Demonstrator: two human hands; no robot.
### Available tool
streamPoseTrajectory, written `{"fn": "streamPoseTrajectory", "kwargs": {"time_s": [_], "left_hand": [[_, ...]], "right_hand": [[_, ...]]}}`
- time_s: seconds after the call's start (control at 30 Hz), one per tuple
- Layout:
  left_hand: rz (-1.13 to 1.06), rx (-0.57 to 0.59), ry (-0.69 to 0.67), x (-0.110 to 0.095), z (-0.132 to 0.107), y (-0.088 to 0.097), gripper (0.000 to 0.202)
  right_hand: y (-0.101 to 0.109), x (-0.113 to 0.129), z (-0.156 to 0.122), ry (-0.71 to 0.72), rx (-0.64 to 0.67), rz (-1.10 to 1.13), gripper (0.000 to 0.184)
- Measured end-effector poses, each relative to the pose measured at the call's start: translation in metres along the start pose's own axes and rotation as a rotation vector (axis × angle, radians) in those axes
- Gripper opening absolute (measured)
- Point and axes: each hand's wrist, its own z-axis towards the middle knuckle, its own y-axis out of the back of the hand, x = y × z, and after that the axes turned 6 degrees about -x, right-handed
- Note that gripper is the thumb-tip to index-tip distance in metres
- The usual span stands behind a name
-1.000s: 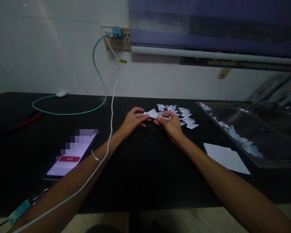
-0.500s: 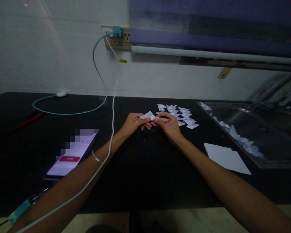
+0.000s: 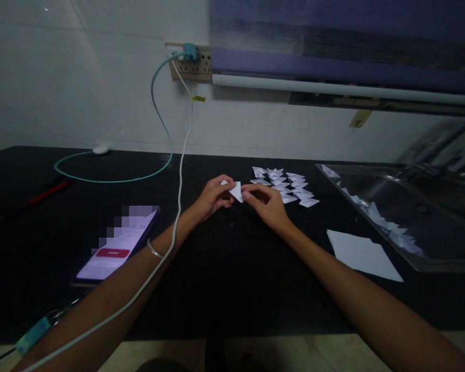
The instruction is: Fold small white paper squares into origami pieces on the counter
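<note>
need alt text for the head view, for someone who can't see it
Two bare hands, left hand and right hand, pinch a small folded paper between them above a black counter. Behind lies a cluster of folded pieces; a phone is at left, a white sheet and a steel sink at right.

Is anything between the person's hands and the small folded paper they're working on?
Nothing visible. The left hand and right hand both pinch the folded paper piece directly, above the black counter. The pile of folded pieces lies apart, behind the right hand.
</note>
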Motion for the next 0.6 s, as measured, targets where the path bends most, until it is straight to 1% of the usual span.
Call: {"fn": "streamPoseTrajectory", "kwargs": {"time_s": [0.07, 0.13, 0.2, 0.23, 0.3, 0.37, 0.5, 0.6], "left_hand": [[-0.042, -0.02, -0.004, 0.0, 0.001, 0.001, 0.024], [-0.058, -0.034, -0.023, -0.001, 0.002, 0.001, 0.023], [-0.031, -0.025, -0.05, 0.0, 0.003, 0.001, 0.024], [-0.005, -0.014, -0.063, 0.0, 0.004, 0.001, 0.026], [0.051, 0.01, -0.089, 0.003, 0.005, 0.0, 0.031], [0.092, 0.014, -0.093, 0.005, 0.005, 0.0, 0.032], [0.069, 0.005, -0.03, 0.003, 0.003, -0.002, 0.029], [0.016, 0.028, 0.007, -0.002, 0.0, -0.001, 0.028]], "right_hand": [[0.001, -0.001, 0.001, -0.048, 0.033, 0.077, 0.022], [0.002, -0.003, 0.002, -0.135, 0.061, 0.156, 0.026], [0.001, -0.007, 0.003, -0.205, 0.091, 0.177, 0.029], [0.001, -0.009, 0.003, -0.217, 0.102, 0.161, 0.028], [0.0, -0.013, 0.004, -0.18, 0.097, 0.09, 0.024], [0.0, -0.016, 0.005, -0.103, 0.057, -0.01, 0.018], [0.001, -0.015, 0.004, 0.032, -0.016, -0.207, 0.01], [0.001, -0.009, 0.0, 0.117, 0.019, -0.341, 0.01]]}}
